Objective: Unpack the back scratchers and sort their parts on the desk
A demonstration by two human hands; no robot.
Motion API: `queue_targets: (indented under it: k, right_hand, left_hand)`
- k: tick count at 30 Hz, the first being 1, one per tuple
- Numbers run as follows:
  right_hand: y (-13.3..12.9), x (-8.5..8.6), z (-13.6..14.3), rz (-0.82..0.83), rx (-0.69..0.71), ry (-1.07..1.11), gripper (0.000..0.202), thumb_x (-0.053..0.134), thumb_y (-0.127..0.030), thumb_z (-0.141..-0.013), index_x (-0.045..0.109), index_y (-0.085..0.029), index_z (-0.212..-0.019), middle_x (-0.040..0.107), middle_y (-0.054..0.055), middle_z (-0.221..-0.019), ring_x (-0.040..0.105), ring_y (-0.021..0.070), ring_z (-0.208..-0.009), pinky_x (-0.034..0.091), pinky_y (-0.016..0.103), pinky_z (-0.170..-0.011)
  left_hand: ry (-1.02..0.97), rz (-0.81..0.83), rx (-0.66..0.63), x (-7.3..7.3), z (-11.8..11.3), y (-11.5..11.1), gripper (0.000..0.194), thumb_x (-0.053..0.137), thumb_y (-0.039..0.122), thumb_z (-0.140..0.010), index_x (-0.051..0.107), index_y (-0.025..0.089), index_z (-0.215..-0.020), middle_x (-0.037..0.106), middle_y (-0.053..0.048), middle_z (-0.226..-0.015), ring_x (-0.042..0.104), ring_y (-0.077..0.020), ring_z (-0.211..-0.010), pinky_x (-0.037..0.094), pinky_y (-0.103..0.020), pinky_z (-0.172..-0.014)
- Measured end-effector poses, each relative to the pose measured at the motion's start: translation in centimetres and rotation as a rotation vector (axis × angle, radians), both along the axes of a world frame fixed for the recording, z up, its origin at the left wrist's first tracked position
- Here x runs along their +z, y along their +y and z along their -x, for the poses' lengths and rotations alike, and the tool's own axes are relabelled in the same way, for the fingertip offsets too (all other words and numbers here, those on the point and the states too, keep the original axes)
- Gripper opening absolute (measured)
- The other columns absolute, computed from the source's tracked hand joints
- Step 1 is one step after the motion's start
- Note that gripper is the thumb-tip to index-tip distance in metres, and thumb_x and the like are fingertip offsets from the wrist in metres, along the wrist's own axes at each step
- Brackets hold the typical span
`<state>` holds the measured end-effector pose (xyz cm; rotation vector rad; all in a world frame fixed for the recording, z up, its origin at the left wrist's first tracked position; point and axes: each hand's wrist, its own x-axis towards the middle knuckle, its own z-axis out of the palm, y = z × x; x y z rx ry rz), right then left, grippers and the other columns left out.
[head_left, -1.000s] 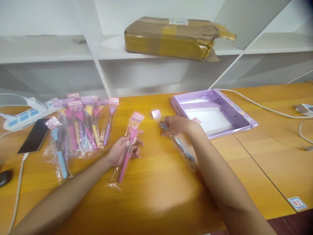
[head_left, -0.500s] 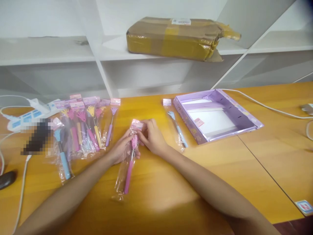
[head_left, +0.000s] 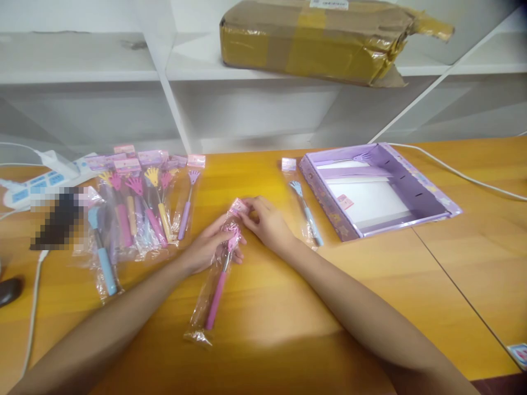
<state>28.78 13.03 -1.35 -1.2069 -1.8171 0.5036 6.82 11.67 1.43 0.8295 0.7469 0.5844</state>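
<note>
A pink back scratcher [head_left: 217, 293] in a clear plastic sleeve hangs tilted between my hands, its hand-shaped head up. My left hand [head_left: 208, 248] is closed on the sleeve near the scratcher's head, thumb in front. With thumb and fingers, my right hand [head_left: 263, 219] pinches the pink header card [head_left: 237, 207] at the sleeve's top. To the left lie several bagged back scratchers [head_left: 142, 206] in pink, yellow and purple, with a blue one [head_left: 106, 263] nearest me. Another bagged blue back scratcher [head_left: 309, 219] rests right of my right hand.
An open purple display box [head_left: 349, 227] stands at the right, holding a purple scratcher and a small pink card. A taped cardboard box [head_left: 313, 44] sits on the shelf above. A power strip [head_left: 53, 178], cables and a black mouse [head_left: 9, 291] are at the left.
The view has shifted slightly, so the cardboard box sits higher. The pink back scratcher tilts a little more, its head moved right; both hands keep hold of its packaging.
</note>
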Motion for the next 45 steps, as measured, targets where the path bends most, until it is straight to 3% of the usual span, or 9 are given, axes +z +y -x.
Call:
queue_targets:
  k: [6,9,12,15,19,23,27,32,45]
  right_hand:
    - [0.4,-0.2,-0.5,-0.064,-0.107,0.032,0.026,0.062,-0.023,-0.104,0.06,-0.028,-0.129,0.069,0.009,-0.113,0.071,0.0266,-0.101,0.062,0.045,-0.092]
    - [0.4,0.3,-1.0,-0.138,-0.142,0.041,0.016,0.061,-0.019,-0.103,0.064,-0.027,-0.116,0.062,0.012,-0.121,0.067,0.0281,-0.108,0.062,0.047,-0.089]
    - [0.2,0.7,-1.3,-0.166,-0.064,-0.026,0.019,0.059,-0.013,-0.101,0.07,-0.026,-0.092,0.057,0.012,-0.124,0.063,0.0295,-0.117,0.06,0.045,-0.084]
    - [0.0,0.8,-1.4,-0.163,-0.02,-0.035,0.022,0.06,-0.012,-0.098,0.077,-0.026,-0.096,0.055,0.012,-0.126,0.062,0.0303,-0.119,0.059,0.047,-0.087]
    - [0.1,1.1,-1.5,-0.134,-0.068,0.001,0.021,0.063,-0.021,-0.102,0.079,-0.028,-0.112,0.054,0.013,-0.125,0.06,0.0316,-0.123,0.057,0.054,-0.103]
    - [0.5,1.5,-1.9,-0.054,-0.029,0.108,0.017,0.063,-0.035,-0.107,0.078,-0.026,-0.105,0.057,0.011,-0.118,0.062,0.0289,-0.119,0.052,0.052,-0.111]
    - [1.0,1.7,-2.4,0.048,0.107,0.176,0.023,0.066,-0.047,-0.107,0.076,-0.027,-0.107,0.06,0.009,-0.115,0.063,0.0283,-0.116,0.051,0.05,-0.112]
    - [1.3,1.5,-2.4,0.125,0.16,0.24,0.032,0.07,-0.057,-0.103,0.073,-0.025,-0.1,0.06,0.008,-0.11,0.061,0.0251,-0.103,0.054,0.043,-0.097]
    - [2.0,1.4,-3.3,0.204,0.273,0.297,0.036,0.067,-0.057,-0.104,0.073,-0.023,-0.096,0.062,0.007,-0.106,0.062,0.0243,-0.103,0.051,0.043,-0.102]
  left_hand:
    - [0.008,0.001,-0.046,0.2,0.1,0.0,0.075,0.072,0.025,-0.095,0.043,0.019,-0.164,0.08,-0.009,-0.093,0.079,-0.0229,-0.069,0.066,-0.034,-0.065]
    - [0.009,0.003,-0.037,0.2,0.0,0.0,0.074,0.07,0.024,-0.094,0.044,0.018,-0.163,0.079,-0.007,-0.091,0.079,-0.0223,-0.068,0.065,-0.033,-0.064]
    - [0.018,-0.009,-0.034,0.1,0.0,0.0,0.073,0.07,0.024,-0.094,0.045,0.019,-0.162,0.078,-0.007,-0.091,0.078,-0.0221,-0.068,0.065,-0.033,-0.063]
    - [0.014,-0.02,-0.027,-0.1,0.1,0.0,0.069,0.071,0.027,-0.096,0.047,0.02,-0.16,0.078,-0.007,-0.091,0.079,-0.0223,-0.069,0.064,-0.031,-0.062]
    - [0.007,-0.033,-0.041,-0.3,0.1,0.1,0.061,0.069,0.027,-0.097,0.051,0.019,-0.154,0.078,-0.007,-0.091,0.079,-0.0224,-0.068,0.063,-0.031,-0.061]
    - [0.015,-0.036,-0.049,-0.1,0.0,0.0,0.062,0.069,0.025,-0.095,0.05,0.019,-0.154,0.077,-0.006,-0.091,0.078,-0.0221,-0.068,0.063,-0.032,-0.061]
    - [0.028,-0.063,-0.037,0.0,0.0,0.0,0.059,0.069,0.027,-0.095,0.053,0.019,-0.151,0.076,-0.005,-0.09,0.077,-0.0207,-0.068,0.061,-0.03,-0.061]
    - [0.05,-0.086,-0.057,-0.2,0.1,0.0,0.053,0.067,0.024,-0.093,0.057,0.018,-0.145,0.075,-0.003,-0.085,0.073,-0.0172,-0.062,0.056,-0.026,-0.057]
    - [0.041,-0.11,-0.084,-0.4,0.3,0.0,0.046,0.066,0.026,-0.095,0.058,0.018,-0.139,0.075,-0.002,-0.085,0.069,-0.0138,-0.059,0.05,-0.024,-0.055]
